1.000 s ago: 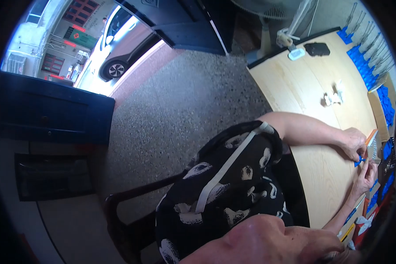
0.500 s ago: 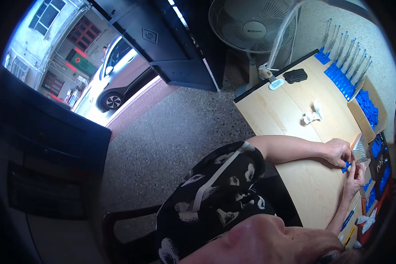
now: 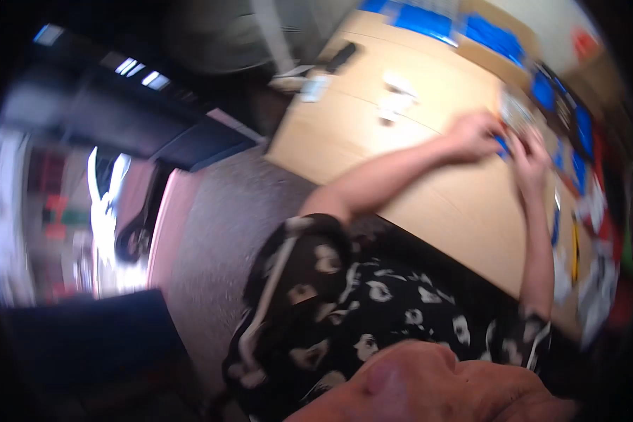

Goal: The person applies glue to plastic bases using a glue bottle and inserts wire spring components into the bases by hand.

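My left hand [image 3: 475, 137] is over the right part of the wooden table, its fingers pinched on a small blue piece [image 3: 501, 146]. My right hand [image 3: 531, 155] meets it from the right, fingers closed close against the same piece. Whatever the right fingertips hold is too blurred to name. Just beyond both hands lies a pale container [image 3: 515, 105] of thin, silvery parts. A cardboard box [image 3: 534, 53] with many flat blue pieces [image 3: 496, 39] stands behind it.
Blue rows [image 3: 423, 24] line the table's back edge. White crumpled material [image 3: 395, 102], a black object [image 3: 342, 58] and a pale tag-like item [image 3: 315, 88] lie on the tabletop. On the right are a blue-handled tool [image 3: 556, 219], a yellow tool [image 3: 575, 250] and white plastic [image 3: 598, 285].
The view has swung, so the table and hands now appear higher and further left, with motion blur. Both hands stay together around the blue piece.
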The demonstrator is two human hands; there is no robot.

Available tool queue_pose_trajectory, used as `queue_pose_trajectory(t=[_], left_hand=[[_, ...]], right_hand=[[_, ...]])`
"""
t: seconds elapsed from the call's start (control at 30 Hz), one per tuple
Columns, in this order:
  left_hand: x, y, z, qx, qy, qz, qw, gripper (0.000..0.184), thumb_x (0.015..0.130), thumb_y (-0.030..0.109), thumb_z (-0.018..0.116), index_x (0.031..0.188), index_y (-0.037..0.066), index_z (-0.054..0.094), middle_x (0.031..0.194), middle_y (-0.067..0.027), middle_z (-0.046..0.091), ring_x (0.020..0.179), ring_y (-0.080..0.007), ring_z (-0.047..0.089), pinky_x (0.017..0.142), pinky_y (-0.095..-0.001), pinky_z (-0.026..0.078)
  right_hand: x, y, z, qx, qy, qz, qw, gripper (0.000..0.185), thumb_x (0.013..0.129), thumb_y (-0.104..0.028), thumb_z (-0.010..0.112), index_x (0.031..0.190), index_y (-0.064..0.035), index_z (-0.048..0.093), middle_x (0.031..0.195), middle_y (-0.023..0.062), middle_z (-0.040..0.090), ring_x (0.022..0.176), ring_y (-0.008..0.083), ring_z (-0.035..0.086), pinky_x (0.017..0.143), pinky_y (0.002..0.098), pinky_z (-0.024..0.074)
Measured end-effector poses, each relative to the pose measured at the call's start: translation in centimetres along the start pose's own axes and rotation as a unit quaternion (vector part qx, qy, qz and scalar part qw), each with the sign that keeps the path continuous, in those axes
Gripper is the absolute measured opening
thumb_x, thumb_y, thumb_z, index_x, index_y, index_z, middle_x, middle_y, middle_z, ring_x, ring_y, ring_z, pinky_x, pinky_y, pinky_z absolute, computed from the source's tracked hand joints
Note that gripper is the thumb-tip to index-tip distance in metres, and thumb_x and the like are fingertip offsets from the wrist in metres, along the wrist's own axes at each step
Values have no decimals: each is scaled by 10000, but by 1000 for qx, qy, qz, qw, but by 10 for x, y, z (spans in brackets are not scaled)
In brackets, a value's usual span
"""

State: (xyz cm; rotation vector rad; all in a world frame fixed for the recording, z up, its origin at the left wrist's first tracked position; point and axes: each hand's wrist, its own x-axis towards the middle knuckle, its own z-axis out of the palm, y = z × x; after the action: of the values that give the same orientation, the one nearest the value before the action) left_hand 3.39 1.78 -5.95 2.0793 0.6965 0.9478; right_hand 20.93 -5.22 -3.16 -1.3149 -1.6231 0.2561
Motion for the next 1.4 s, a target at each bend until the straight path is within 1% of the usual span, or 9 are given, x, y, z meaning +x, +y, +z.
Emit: queue_pose_trajectory(t=[0.07,0.13,0.2,0.37,0.57,0.77,0.97,1.17,1.4], left_hand=[[0,6,-1,10,-18,-48,999,227,818,154,764,1031,76,771,1051,-144,675,946,-260,713,815,-360,575],[2,2,3,17,-3,-48,999,223,798,254,783,975,119,782,944,-123,678,829,-254,706,791,-369,566],[4,5,-5,73,-28,-21,997,244,808,297,788,976,121,775,935,-96,685,802,-215,707,767,-364,569],[6,4,-4,86,-37,-19,995,266,818,324,782,987,119,771,936,-83,685,796,-208,698,754,-362,561],[7,5,-5,107,-56,-29,992,272,825,291,804,1018,105,761,958,-62,691,800,-179,702,747,-335,565],[6,2,-4,108,-48,-15,993,260,833,304,796,1013,119,766,973,-60,698,799,-180,699,749,-335,562],[7,3,-4,104,-50,-23,993,261,843,309,786,1027,124,766,999,-65,698,817,-184,703,769,-344,568],[8,2,-4,93,-48,-25,994,261,836,340,763,1018,153,781,975,-72,685,845,-208,691,792,-377,567],[8,1,-4,93,-49,-28,994,271,832,342,769,1015,143,783,988,-79,683,846,-220,684,792,-376,566]], right_hand=[[-1,14,0,-8,0,-17,1000,118,893,-47,701,930,52,647,960,115,628,894,213,598,796,317,472],[1,7,-4,-19,-4,-27,999,139,861,-31,713,836,49,602,834,86,606,835,201,582,753,327,460],[1,10,-3,3,3,-47,999,109,837,-13,721,826,50,633,841,86,642,839,215,596,779,333,477],[-1,10,-4,0,7,-35,999,115,834,-38,738,829,38,651,841,74,655,848,216,602,795,334,481],[0,10,-5,-19,6,-29,999,124,829,-61,754,808,28,670,839,67,670,856,214,599,822,343,478],[1,14,-10,-59,-7,-42,997,139,823,-102,784,856,15,718,853,60,696,913,210,613,835,341,492],[1,4,-17,-16,-6,13,1000,142,828,-114,791,879,9,742,884,56,717,965,196,623,849,328,516],[5,8,-15,-80,-22,-29,996,130,829,-105,790,860,12,744,883,58,714,968,189,627,840,323,516],[7,4,-16,-77,-17,-72,994,99,835,-86,778,835,8,747,861,56,705,954,186,627,840,319,511]])
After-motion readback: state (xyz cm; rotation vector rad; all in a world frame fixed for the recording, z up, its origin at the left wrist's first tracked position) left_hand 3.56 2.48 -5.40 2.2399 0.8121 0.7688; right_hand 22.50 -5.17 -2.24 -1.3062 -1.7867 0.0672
